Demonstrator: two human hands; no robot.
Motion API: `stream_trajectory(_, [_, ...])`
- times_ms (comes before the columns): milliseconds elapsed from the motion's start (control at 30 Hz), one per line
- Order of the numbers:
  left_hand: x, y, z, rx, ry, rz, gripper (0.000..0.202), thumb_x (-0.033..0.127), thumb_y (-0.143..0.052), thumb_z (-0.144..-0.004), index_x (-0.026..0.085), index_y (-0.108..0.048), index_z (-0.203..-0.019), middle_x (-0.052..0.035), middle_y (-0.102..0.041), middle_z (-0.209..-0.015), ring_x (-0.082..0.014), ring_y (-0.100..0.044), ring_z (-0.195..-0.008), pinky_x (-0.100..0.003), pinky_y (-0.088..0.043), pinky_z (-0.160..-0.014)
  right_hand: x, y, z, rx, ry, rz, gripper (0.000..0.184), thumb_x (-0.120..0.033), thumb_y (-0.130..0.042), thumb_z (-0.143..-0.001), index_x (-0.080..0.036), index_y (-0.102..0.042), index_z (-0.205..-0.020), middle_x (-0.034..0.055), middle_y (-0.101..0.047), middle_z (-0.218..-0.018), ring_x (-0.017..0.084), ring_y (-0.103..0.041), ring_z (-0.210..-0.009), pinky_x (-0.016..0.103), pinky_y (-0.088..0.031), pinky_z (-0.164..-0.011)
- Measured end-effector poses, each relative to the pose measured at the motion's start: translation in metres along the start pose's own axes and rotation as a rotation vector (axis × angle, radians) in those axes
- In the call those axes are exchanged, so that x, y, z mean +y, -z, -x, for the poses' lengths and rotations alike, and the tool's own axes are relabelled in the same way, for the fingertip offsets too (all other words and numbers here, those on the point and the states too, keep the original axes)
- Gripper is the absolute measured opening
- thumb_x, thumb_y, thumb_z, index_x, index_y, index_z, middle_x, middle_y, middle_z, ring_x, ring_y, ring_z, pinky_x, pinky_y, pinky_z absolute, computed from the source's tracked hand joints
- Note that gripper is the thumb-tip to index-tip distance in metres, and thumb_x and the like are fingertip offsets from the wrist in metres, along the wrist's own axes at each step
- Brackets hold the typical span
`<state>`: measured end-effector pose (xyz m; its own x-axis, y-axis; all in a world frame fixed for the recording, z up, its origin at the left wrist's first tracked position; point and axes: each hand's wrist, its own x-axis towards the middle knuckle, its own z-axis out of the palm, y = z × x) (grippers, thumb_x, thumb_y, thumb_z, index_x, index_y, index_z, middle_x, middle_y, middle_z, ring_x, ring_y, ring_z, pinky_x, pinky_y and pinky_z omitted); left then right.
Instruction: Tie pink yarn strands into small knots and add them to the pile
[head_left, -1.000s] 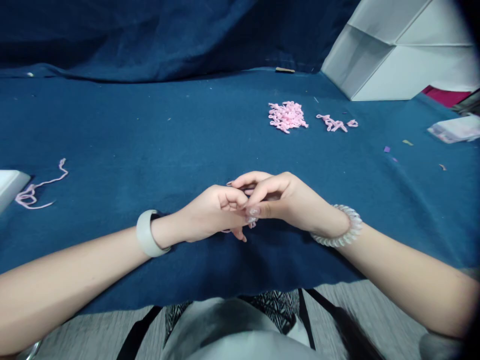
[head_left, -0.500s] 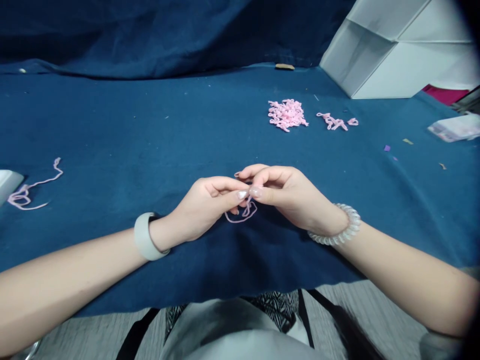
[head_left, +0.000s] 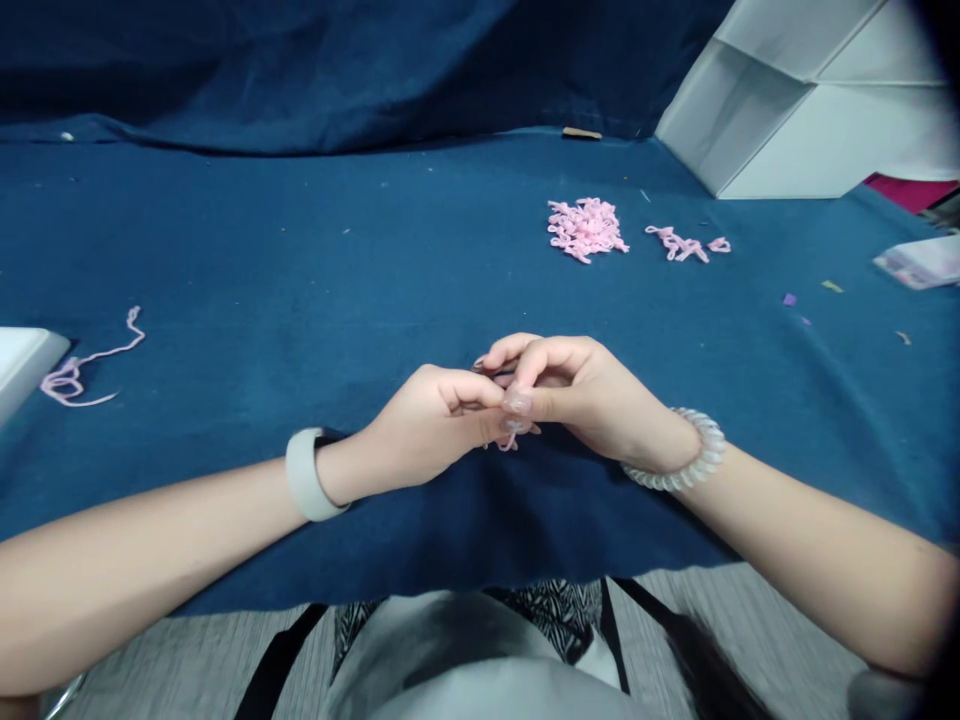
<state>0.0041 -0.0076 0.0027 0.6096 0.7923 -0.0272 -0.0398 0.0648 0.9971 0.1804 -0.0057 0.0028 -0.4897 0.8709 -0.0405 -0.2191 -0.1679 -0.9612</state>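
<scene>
My left hand (head_left: 427, 425) and my right hand (head_left: 581, 390) meet at the middle of the blue cloth (head_left: 300, 280), fingertips pinched together. Between them they grip a short piece of pink yarn (head_left: 508, 441); only a small loop of it shows below the fingers. A grey band sits on my left wrist and a clear coil band on my right wrist. Farther back lies a pile of small pink yarn pieces (head_left: 586, 228), with a few more pink pieces (head_left: 686, 245) to its right.
A loose strand of pink yarn (head_left: 86, 365) lies at the left beside a white object (head_left: 19, 365) at the edge. A white box (head_left: 810, 95) stands at the back right. A small packet (head_left: 919, 265) and bits of scrap lie at the right.
The yarn loop that hung open below the fingers half a second ago is drawn in, now mostly hidden. Both hands have closed tighter together and shifted slightly right.
</scene>
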Motion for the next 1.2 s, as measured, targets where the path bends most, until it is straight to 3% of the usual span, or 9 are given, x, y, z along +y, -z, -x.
stream_trajectory(167, [-0.001, 0.001, 0.003, -0.014, -0.099, -0.135, 0.011, 0.016, -0.061, -0.083, 0.012, -0.070, -0.077, -0.0035, -0.071, -0.075, -0.0105, -0.066, -0.070, -0.017, -0.053, -0.064, -0.001, -0.001, 0.002, -0.018, 0.070, 0.006, 0.014, -0.017, -0.076, -0.071, -0.013, -0.063, -0.067, 0.0027, -0.059, -0.096, 0.008, -0.062, -0.068, 0.021, -0.057, -0.060])
stream_trajectory(267, [0.004, 0.002, 0.005, 0.046, -0.184, -0.288, 0.011, 0.018, -0.061, -0.083, 0.013, -0.070, -0.078, -0.0032, -0.070, -0.073, -0.0104, -0.064, -0.065, -0.017, -0.050, -0.060, -0.001, -0.001, 0.004, -0.011, 0.137, 0.011, 0.013, -0.020, -0.073, -0.076, -0.018, -0.063, -0.084, 0.0032, -0.059, -0.107, 0.011, -0.063, -0.090, 0.023, -0.056, -0.078])
stream_trajectory(467, [0.019, 0.000, 0.011, 0.222, -0.264, -0.337, 0.009, 0.016, -0.065, -0.078, 0.017, -0.070, -0.071, -0.0011, -0.069, -0.070, -0.0111, -0.063, -0.063, -0.019, -0.048, -0.057, 0.001, -0.010, 0.009, -0.092, 0.147, 0.035, 0.058, -0.045, -0.062, -0.084, -0.030, -0.034, -0.133, 0.0073, -0.035, -0.144, 0.020, -0.049, -0.124, 0.033, -0.049, -0.097])
stream_trajectory(667, [0.021, -0.001, 0.013, 0.326, -0.308, -0.329, 0.005, 0.015, -0.070, -0.073, 0.019, -0.072, -0.072, -0.0021, -0.070, -0.078, -0.0147, -0.066, -0.077, -0.023, -0.052, -0.070, -0.001, -0.031, 0.012, -0.108, 0.101, 0.052, 0.063, -0.027, -0.054, -0.089, -0.021, -0.015, -0.138, 0.0109, -0.042, -0.138, 0.012, -0.052, -0.117, 0.026, -0.045, -0.100])
stream_trajectory(767, [0.022, 0.000, 0.012, 0.369, -0.268, -0.327, 0.003, 0.019, -0.072, -0.074, 0.018, -0.072, -0.071, -0.0025, -0.068, -0.076, -0.0140, -0.065, -0.072, -0.023, -0.051, -0.067, -0.001, -0.035, 0.010, -0.085, 0.070, 0.026, 0.059, -0.019, -0.056, -0.086, -0.018, -0.022, -0.135, 0.0080, -0.054, -0.122, 0.009, -0.060, -0.097, 0.023, -0.050, -0.089])
stream_trajectory(833, [0.022, 0.003, 0.010, 0.393, -0.258, -0.266, 0.007, 0.022, -0.071, -0.075, 0.017, -0.071, -0.070, -0.0022, -0.068, -0.075, -0.0127, -0.064, -0.069, -0.023, -0.050, -0.067, 0.000, -0.034, 0.008, -0.074, 0.051, 0.041, 0.053, -0.021, -0.059, -0.084, -0.017, -0.032, -0.130, 0.0030, -0.059, -0.098, 0.008, -0.060, -0.075, 0.022, -0.054, -0.071])
stream_trajectory(933, [0.022, 0.008, 0.003, 0.459, -0.281, -0.075, 0.009, 0.022, -0.072, -0.075, 0.017, -0.069, -0.069, -0.0001, -0.067, -0.076, -0.0107, -0.063, -0.076, -0.022, -0.049, -0.076, -0.002, -0.028, 0.006, 0.000, 0.017, 0.148, 0.033, -0.027, -0.058, -0.086, -0.013, -0.051, -0.116, -0.0032, -0.055, -0.067, 0.006, -0.049, -0.053, 0.017, -0.042, -0.047])
stream_trajectory(1067, [0.023, 0.017, -0.005, 0.483, -0.222, 0.217, 0.016, 0.020, -0.070, -0.078, 0.015, -0.062, -0.065, 0.0010, -0.065, -0.076, -0.0078, -0.060, -0.080, -0.018, -0.046, -0.076, -0.005, -0.019, 0.007, 0.061, 0.072, 0.213, 0.020, -0.027, -0.055, -0.089, -0.010, -0.064, -0.095, -0.0041, -0.053, -0.054, 0.003, -0.045, -0.050, 0.015, -0.038, -0.049])
stream_trajectory(1200, [0.026, 0.022, -0.009, 0.479, -0.096, 0.401, 0.017, 0.019, -0.066, -0.082, 0.015, -0.055, -0.069, 0.0008, -0.064, -0.080, -0.0093, -0.060, -0.080, -0.021, -0.047, -0.072, -0.008, -0.010, 0.006, 0.103, 0.046, 0.250, 0.021, -0.027, -0.054, -0.090, -0.010, -0.065, -0.094, -0.0025, -0.058, -0.055, 0.004, -0.046, -0.048, 0.015, -0.036, -0.047])
